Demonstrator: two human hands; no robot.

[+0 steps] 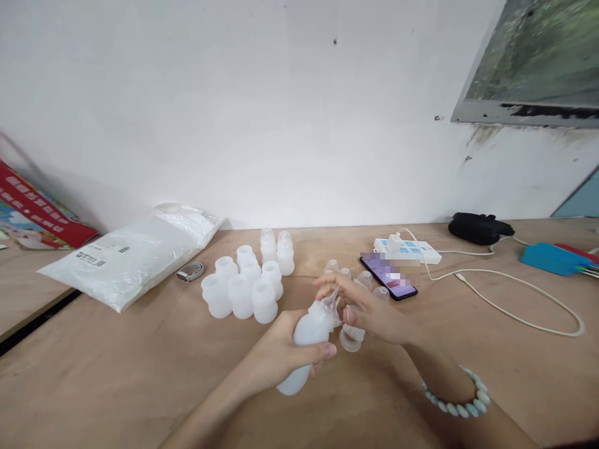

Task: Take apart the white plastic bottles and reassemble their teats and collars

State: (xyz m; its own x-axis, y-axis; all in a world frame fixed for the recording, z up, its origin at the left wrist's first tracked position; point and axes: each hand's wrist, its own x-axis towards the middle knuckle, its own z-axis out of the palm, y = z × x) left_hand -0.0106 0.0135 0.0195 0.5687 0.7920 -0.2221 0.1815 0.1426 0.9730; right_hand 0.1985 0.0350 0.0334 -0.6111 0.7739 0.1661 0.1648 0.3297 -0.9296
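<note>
My left hand [292,349] is wrapped around a frosted white baby bottle [309,333], tilted with its neck up and to the right. At that neck, the fingers of my right hand [369,308] close on a soft clear bottle nipple [332,305]. Whether the nipple is fully seated cannot be made out. Left of my hands stands a cluster of several open white bottles [241,290]. Behind them are two bottles with clear tops [277,249]. More clear nipple tops [352,335] lie around and partly behind my right hand.
A black phone [388,277] lies beyond my right hand, near a white power strip [412,251] with a looping cable [538,293]. Farther right are a black case [480,229] and a blue spatula [550,257]. To the left lie a plastic mailer [135,255] and a watch [189,272].
</note>
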